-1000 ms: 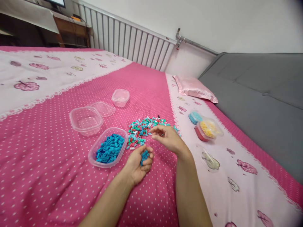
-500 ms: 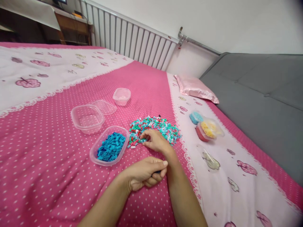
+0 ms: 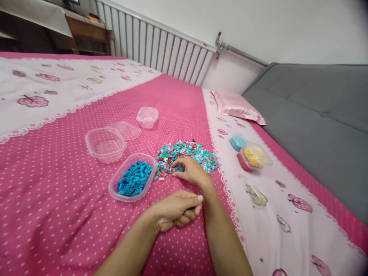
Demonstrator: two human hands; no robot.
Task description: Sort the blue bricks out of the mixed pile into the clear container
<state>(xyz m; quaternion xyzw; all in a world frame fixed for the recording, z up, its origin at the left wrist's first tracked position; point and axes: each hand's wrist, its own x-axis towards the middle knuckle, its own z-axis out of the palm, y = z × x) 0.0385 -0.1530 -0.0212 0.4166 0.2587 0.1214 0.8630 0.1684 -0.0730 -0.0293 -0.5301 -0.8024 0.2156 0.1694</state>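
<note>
A loose pile of small building bricks (image 3: 201, 151) in red, green, white, pink and light blue lies on the pink dotted bedspread. At its near edge my right hand (image 3: 189, 170) reaches in, thumb and fingers curved and apart, nothing visible between them. Closer to me, my left hand (image 3: 181, 211) is closed in a fist beside the right wrist. Something dark shows inside its curled fingers, too small to make out. Left of the pile stands a clear plastic tub (image 3: 130, 193) filled with blue bricks (image 3: 135, 178).
Two clear tubs, a larger one (image 3: 105, 143) and a smaller one (image 3: 147, 118), stand behind, with a clear lid (image 3: 128, 130) between them. On the right are containers of light-blue bricks (image 3: 238, 142) and yellow bricks (image 3: 253, 158). A pink pillow (image 3: 237, 105) lies by the grey headboard (image 3: 313, 111).
My right hand has shifted very slightly at the pile's edge, its thumb and fingers a little further apart. My left fist stays in place.
</note>
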